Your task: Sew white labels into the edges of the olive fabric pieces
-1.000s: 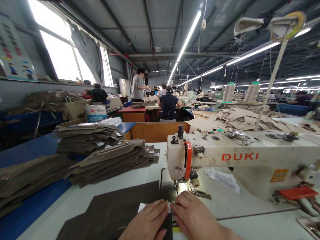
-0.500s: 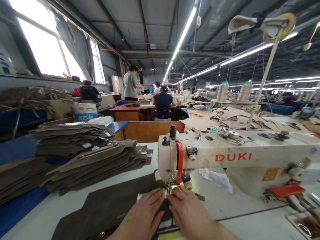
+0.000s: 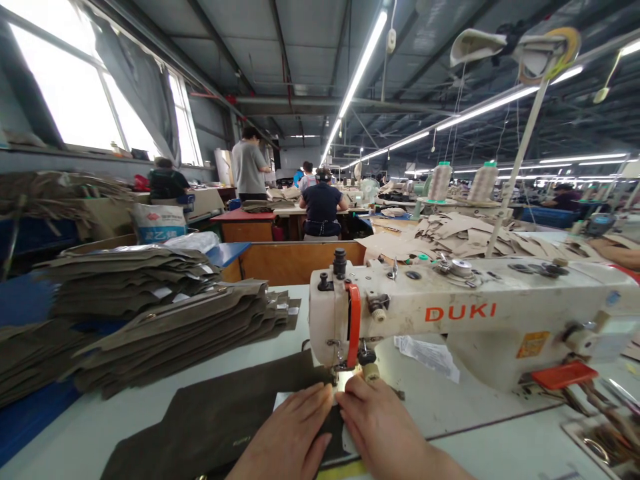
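Observation:
A dark olive fabric piece lies on the pale table, its right end under the head of a white sewing machine. My left hand rests on this fabric and on a small white label, with its fingers pressed together and its thumb apart. Close beside it, just in front of the lit needle area, my right hand has its fingers bent and together at the fabric's edge. Whatever lies beneath the right fingertips is hidden.
Stacks of folded olive fabric stand at the left. White paper slips lie behind the needle area, under the machine arm. A red lever juts out at the right. Farther back, people sit and stand at other tables.
The view has shifted slightly, so the machine and stacks appear a little farther left. My hands stay near the needle, with the right fingers more bent.

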`<state>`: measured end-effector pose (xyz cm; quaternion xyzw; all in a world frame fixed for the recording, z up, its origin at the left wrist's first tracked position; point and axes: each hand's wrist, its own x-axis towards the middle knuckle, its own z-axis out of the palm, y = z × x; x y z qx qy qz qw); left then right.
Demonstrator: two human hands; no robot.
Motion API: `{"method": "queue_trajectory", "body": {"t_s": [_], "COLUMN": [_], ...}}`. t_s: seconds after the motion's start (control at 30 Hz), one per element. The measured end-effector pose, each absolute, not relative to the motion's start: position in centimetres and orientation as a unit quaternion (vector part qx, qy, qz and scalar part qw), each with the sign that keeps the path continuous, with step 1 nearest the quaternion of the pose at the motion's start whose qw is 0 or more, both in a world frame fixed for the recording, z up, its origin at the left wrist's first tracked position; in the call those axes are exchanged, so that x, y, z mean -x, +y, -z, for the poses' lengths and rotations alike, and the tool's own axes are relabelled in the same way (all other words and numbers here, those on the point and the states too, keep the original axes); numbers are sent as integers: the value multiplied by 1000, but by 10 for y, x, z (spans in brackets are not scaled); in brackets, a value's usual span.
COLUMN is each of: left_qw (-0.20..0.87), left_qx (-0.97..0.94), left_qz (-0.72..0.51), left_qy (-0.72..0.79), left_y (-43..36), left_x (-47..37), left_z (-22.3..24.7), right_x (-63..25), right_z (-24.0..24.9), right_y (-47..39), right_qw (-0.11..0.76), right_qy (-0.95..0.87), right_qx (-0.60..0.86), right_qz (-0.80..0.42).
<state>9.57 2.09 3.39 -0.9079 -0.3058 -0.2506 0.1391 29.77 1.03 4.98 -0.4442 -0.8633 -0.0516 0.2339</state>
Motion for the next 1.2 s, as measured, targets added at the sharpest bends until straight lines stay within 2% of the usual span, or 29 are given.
{"method": "queue_trajectory", "body": {"t_s": [0.37,0.83,1.2], "left_qw": [158,138,131], "left_qx": [912,912,905], "left_qz": [246,259,258], "left_qy": [-287,-288,-311], "left_y": [28,31,44], "left_x": [-97,-96,-100], "left_z": [-38,-34,-38], "right_x": [-298,-298,-297], "right_z": [-50,-45,-50], "right_y": [14,14,15], "right_qw": [205,229,203], "right_qy": [-863,-867,-866], "right_qx": [461,439,453], "right_qz": [21,62,64]}}
